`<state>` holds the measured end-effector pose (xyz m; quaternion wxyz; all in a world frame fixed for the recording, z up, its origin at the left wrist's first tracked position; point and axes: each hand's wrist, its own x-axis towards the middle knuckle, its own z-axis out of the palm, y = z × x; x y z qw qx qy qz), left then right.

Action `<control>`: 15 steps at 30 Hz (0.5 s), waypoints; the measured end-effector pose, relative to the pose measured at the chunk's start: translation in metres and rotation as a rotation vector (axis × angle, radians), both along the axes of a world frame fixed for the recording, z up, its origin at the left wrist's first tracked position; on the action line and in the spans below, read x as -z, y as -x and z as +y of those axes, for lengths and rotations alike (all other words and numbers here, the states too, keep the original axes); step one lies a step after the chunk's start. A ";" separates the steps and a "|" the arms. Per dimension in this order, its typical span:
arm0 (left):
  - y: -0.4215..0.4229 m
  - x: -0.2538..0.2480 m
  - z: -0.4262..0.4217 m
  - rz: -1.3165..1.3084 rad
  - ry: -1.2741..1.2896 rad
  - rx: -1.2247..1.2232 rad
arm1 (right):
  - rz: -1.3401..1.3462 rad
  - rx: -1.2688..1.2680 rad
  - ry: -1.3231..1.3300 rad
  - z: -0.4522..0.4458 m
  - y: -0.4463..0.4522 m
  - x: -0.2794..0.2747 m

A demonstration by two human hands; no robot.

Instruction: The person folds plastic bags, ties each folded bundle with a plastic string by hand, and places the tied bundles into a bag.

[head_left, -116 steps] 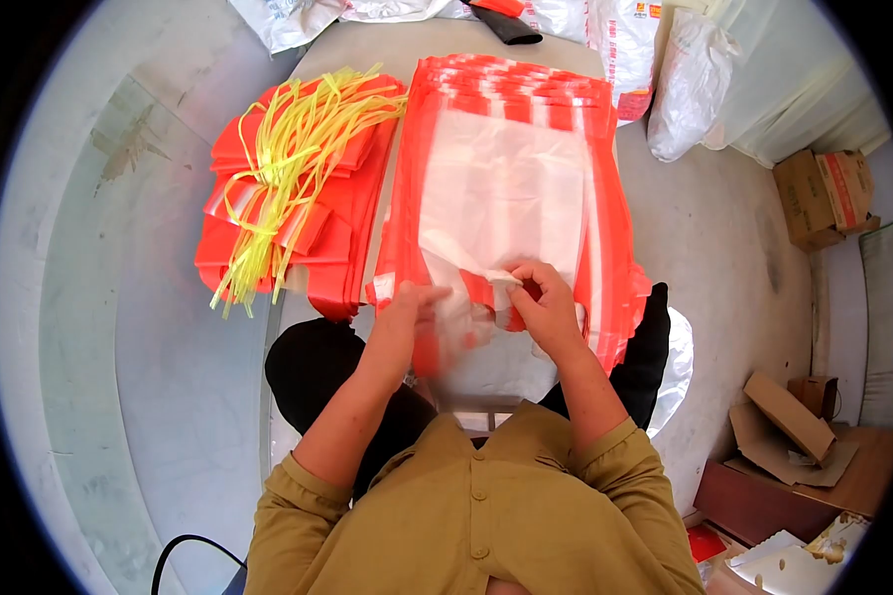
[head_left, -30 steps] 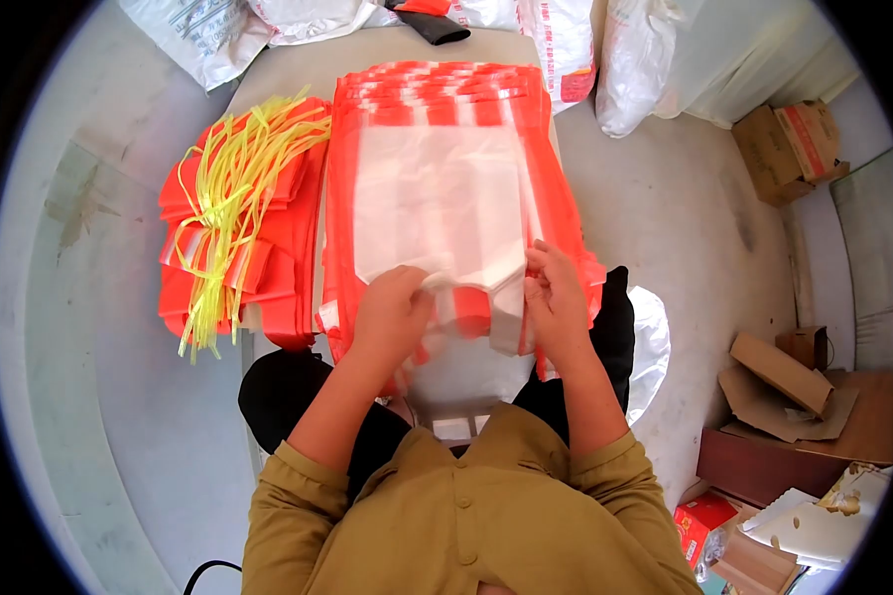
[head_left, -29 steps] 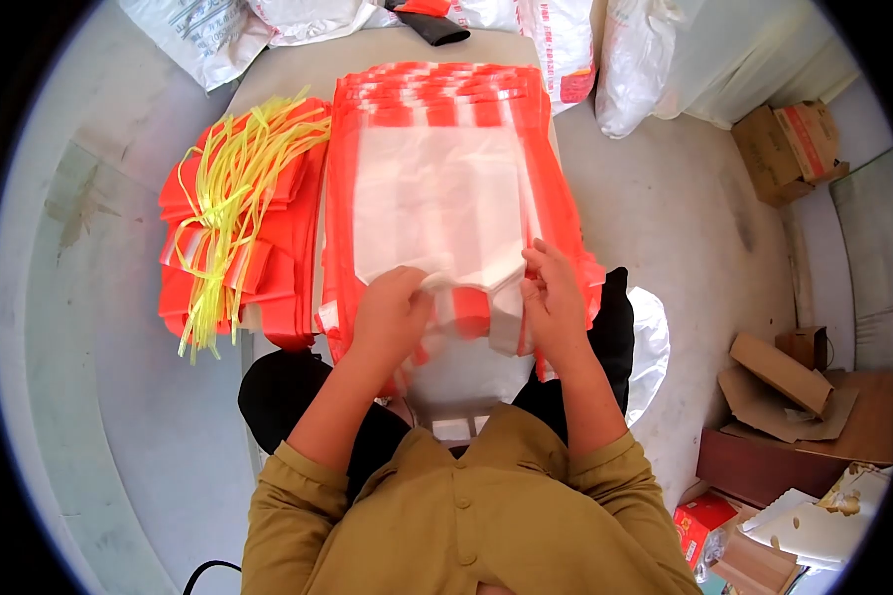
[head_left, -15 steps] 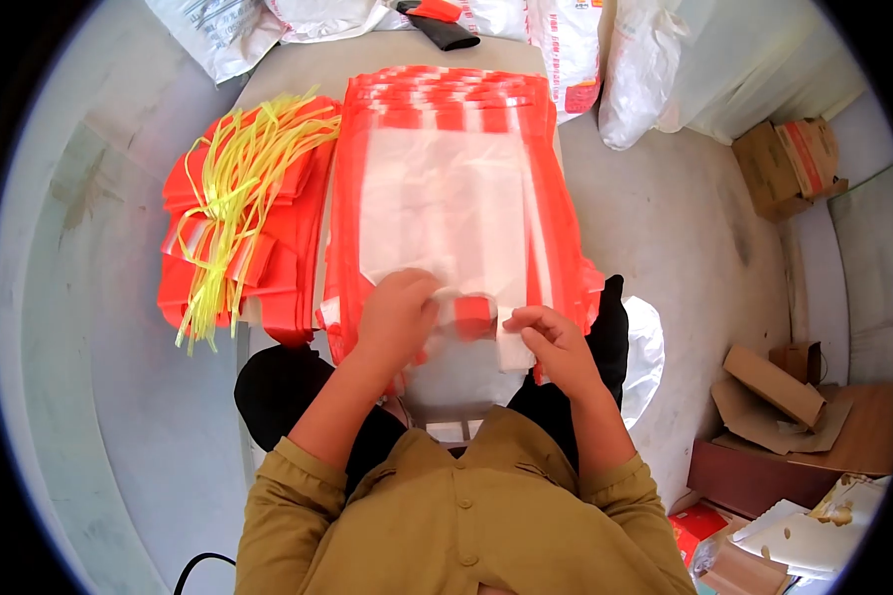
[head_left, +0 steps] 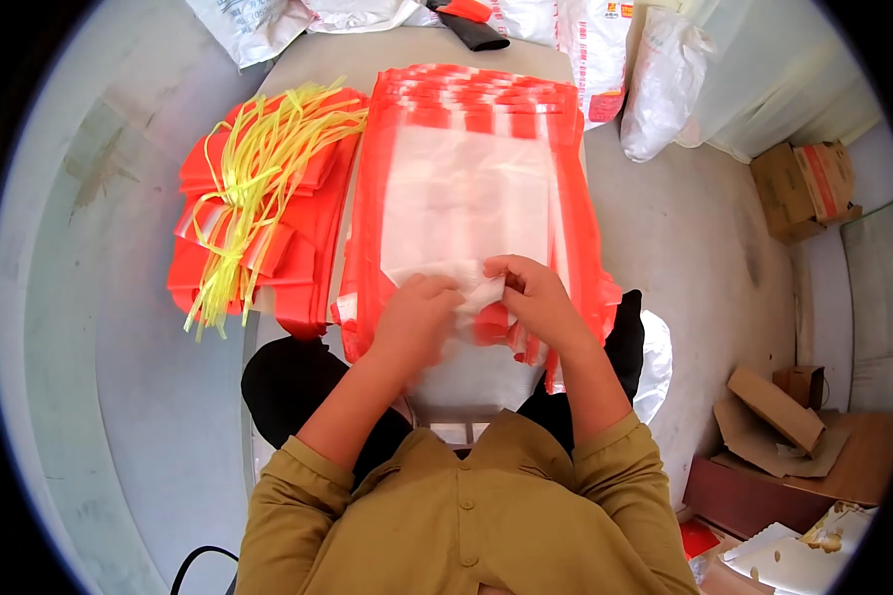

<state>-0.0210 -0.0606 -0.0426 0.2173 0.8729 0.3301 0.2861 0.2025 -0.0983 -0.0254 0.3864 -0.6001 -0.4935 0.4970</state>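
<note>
A translucent white plastic bag (head_left: 466, 198) lies on top of a thick stack of red-and-white plastic bags (head_left: 583, 223) in front of me. With thumb and fingers, my right hand (head_left: 538, 299) pinches the white bag's lower edge, which is bunched and folded up there. My left hand (head_left: 415, 322) is slightly blurred, its fingers curled together at the same edge, to the left of the right hand. Part of its grip is hidden. Below the fold, red plastic shows between the hands.
Left of the stack lie folded red bags (head_left: 308, 263) with yellow strips (head_left: 233, 193) across them. White printed sacks (head_left: 590, 59) and a black-and-red item (head_left: 476, 35) sit along the far edge. Cardboard boxes (head_left: 804, 188) stand on the floor to the right.
My right hand has moved up and inward, bringing the white bag's lower edge with it. My left hand stays near that edge. The view has shifted slightly.
</note>
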 end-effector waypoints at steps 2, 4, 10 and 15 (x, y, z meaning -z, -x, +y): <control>0.000 -0.002 0.000 0.011 -0.006 0.005 | -0.060 -0.018 -0.119 0.002 0.001 0.013; 0.000 -0.005 -0.001 0.022 -0.002 0.007 | -0.113 -0.039 -0.141 0.005 0.005 0.008; 0.001 -0.008 -0.004 0.109 0.056 -0.001 | -0.362 -0.134 -0.214 0.014 0.019 -0.019; -0.001 0.002 -0.009 -0.065 0.249 -0.074 | -0.576 -0.166 -0.276 0.022 0.021 -0.013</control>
